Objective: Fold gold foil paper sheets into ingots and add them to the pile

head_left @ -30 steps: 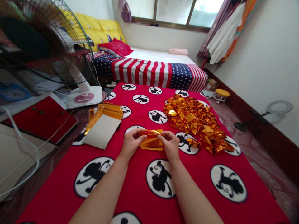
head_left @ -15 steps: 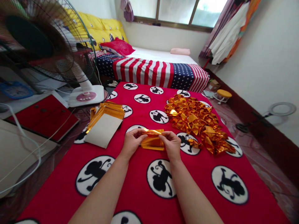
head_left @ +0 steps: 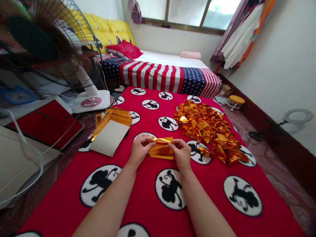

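A shiny gold foil sheet (head_left: 161,152) with a folded upper edge lies over the red cloth (head_left: 138,204) patterned with black monkeys in white circles. My left hand (head_left: 141,148) pinches the left end of the fold between thumb and fingers. At the right end, my right hand (head_left: 181,152) grips the same fold. To the left sits a stack of flat gold sheets (head_left: 117,113) with a pale sheet (head_left: 110,136) on top. A heap of folded gold foil pieces (head_left: 203,121) covers the cloth at the right, with one small piece (head_left: 206,151) at its near edge.
An electric fan (head_left: 91,100) with blurred blades stands at the left, beside a red panel (head_left: 46,121) and a white cable (head_left: 37,148). Behind the cloth is a bed (head_left: 153,77). A yellow stool (head_left: 237,99) and a ring on a stand (head_left: 298,116) are at the right.
The fold between my fingers has tilted slightly and catches the light differently. Both hands have stayed in nearly the same place.
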A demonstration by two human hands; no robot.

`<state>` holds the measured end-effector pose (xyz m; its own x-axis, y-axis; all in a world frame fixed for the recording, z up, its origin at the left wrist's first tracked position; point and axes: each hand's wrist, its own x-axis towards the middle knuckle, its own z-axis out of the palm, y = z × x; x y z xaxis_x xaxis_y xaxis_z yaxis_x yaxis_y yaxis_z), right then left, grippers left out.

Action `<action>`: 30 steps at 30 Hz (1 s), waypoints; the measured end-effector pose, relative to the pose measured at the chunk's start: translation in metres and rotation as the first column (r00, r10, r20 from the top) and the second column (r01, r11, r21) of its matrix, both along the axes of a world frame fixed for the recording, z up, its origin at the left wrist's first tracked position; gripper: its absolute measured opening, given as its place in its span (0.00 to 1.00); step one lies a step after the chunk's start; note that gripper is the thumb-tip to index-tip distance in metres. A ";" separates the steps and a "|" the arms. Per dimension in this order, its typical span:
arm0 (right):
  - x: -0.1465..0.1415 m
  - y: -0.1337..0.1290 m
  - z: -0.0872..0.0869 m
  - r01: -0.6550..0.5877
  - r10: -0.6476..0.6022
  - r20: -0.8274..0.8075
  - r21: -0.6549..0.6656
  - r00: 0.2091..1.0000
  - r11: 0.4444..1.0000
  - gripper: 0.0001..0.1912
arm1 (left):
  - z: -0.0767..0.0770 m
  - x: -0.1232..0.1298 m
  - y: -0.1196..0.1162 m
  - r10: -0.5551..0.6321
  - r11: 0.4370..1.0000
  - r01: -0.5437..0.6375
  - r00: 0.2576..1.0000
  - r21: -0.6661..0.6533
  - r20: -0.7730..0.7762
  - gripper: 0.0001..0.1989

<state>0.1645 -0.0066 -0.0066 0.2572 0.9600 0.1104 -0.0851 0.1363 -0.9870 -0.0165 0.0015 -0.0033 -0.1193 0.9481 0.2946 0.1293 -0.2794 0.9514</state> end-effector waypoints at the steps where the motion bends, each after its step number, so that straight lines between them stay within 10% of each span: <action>1: 0.000 0.000 0.001 -0.001 0.001 0.002 0.000 1.000 1.000 0.12 | 0.000 0.000 0.000 0.013 1.000 -0.013 1.000 0.006 -0.016 0.04; 15: 0.005 0.002 0.000 0.006 -0.029 0.139 0.165 0.990 0.986 0.08 | 0.003 0.000 -0.004 -0.072 0.996 0.071 0.997 -0.059 -0.012 0.04; 30: 0.006 -0.002 -0.001 -0.092 0.084 0.125 0.063 0.989 0.994 0.08 | 0.006 0.000 -0.004 -0.029 0.999 0.031 0.993 0.014 -0.117 0.06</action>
<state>0.1701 -0.0090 -0.0077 0.1526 0.9675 0.2016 0.0204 0.2008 -0.9794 -0.0161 -0.0026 0.0031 -0.0547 0.9460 0.3197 0.2311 -0.2994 0.9257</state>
